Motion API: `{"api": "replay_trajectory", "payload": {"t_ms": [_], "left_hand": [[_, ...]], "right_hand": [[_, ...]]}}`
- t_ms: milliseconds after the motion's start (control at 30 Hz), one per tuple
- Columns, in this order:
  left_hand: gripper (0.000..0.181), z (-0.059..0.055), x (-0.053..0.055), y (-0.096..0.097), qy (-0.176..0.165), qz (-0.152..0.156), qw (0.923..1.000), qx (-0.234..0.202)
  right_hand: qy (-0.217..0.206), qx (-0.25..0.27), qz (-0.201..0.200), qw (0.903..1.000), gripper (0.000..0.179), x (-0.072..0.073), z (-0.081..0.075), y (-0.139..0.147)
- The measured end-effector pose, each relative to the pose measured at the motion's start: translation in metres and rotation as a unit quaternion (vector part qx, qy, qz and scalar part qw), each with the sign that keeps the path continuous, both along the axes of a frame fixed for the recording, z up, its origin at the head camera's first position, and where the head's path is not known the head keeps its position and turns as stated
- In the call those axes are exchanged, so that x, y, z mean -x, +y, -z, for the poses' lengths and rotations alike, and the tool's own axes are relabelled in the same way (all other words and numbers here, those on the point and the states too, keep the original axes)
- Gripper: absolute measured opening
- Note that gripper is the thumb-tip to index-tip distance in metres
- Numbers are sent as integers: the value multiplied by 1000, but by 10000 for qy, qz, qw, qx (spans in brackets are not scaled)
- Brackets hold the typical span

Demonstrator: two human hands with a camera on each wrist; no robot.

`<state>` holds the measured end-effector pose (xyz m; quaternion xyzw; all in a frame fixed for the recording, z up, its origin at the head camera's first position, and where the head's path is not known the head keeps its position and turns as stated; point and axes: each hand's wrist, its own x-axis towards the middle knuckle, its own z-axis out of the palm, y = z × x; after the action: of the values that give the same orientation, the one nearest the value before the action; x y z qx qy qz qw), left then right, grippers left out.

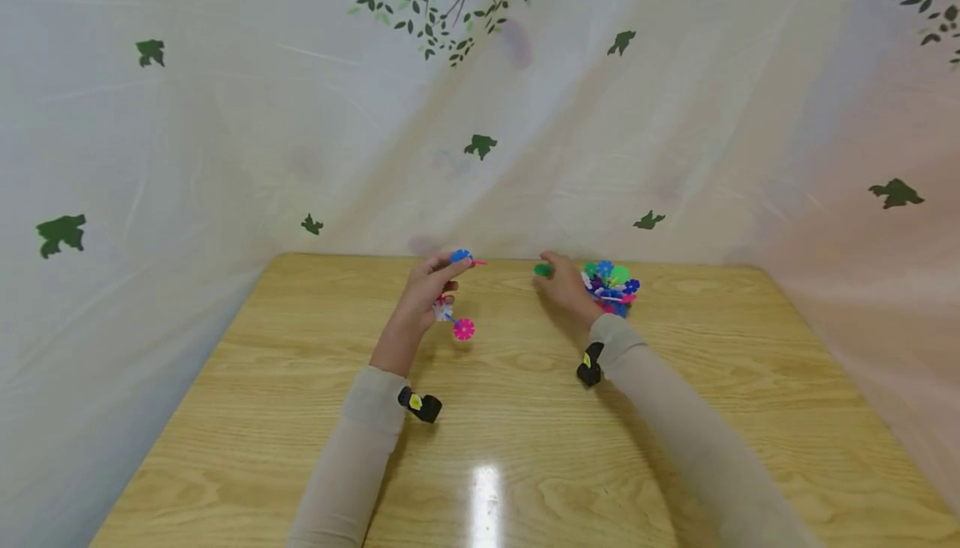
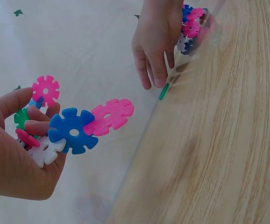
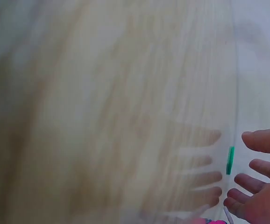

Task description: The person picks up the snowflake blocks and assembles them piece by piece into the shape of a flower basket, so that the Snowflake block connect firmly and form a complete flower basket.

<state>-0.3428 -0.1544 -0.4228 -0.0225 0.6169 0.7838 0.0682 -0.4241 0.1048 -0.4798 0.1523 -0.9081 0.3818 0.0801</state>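
A chain of joined plastic snowflake discs is held in the left hand (image 1: 422, 296). In the left wrist view its blue disc (image 2: 61, 134) and pink disc (image 2: 118, 110) stick out past the fingers, with a white disc (image 2: 52, 154) by the palm and a second pink disc (image 2: 51, 85) near the forefinger tip. Over the table's far side, the right hand (image 1: 570, 289) reaches down with fingers spread beside a single green disc (image 3: 230, 161). The right wrist view shows a gap between thumb and fingers, and the green disc apart from them.
A heap of mixed coloured discs (image 1: 613, 288) lies just right of the right hand. The wooden table (image 1: 495, 398) ends at a pale curtain (image 1: 420, 139) with leaf prints. Both wrists carry small black cameras.
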Motion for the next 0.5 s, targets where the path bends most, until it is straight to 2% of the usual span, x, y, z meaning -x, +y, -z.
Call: {"api": "replay_trajectory", "payload": {"t_ms": [133,267,400,500], "left_hand": [[13,0,0,0,-44,4,10000,-60],[20,0,0,-1,-88,26,9999,-48],[30,0,0,-1,-82,67,9999,-31],[31,0,0,-1,-93,69,9999,-58]], "right_hand": [[245,-84,-92,9996,49,2,2,4],[458,-257,-220,9984,34,4,2,5],[404,-446,-238,9979,17,6,2,5],[217,-620,-91,9978,15,7,1,4]]}}
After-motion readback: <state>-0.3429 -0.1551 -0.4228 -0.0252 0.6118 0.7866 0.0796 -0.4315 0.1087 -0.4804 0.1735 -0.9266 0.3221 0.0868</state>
